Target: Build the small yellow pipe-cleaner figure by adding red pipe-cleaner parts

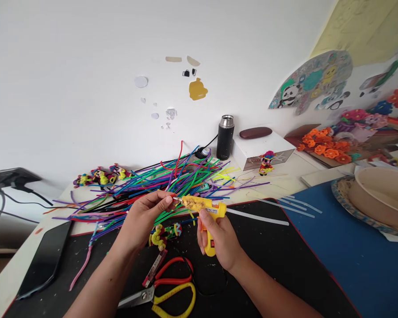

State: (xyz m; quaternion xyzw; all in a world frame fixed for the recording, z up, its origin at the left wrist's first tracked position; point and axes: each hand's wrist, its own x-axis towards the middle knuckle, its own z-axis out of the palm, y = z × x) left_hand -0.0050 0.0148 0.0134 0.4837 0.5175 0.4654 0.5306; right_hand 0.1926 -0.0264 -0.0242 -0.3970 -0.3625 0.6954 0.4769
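Observation:
My right hand (219, 236) is wrapped round the handle of a yellow hot glue gun (199, 205), with a white glue stick (258, 216) reaching out of its back end. The gun's metal nozzle points left at my left hand (152, 212). There the thumb and fingers are pinched on a small red piece, too little of which shows to name. Below lies a pipe-cleaner figure (161, 236) in yellow and green on the black mat (252, 274). Scissors (172, 287) with red and yellow handles rest nearer me, beside a small narrow pink-and-white packet (154, 268).
Many coloured pipe cleaners (185, 176) are heaped behind my hands. Several finished figures (102, 176) sit at the back left; a phone (44, 260) lies at left. Farther back stand a black flask (225, 137) and a white box (262, 148). Loose glue sticks (295, 205) lie to the right.

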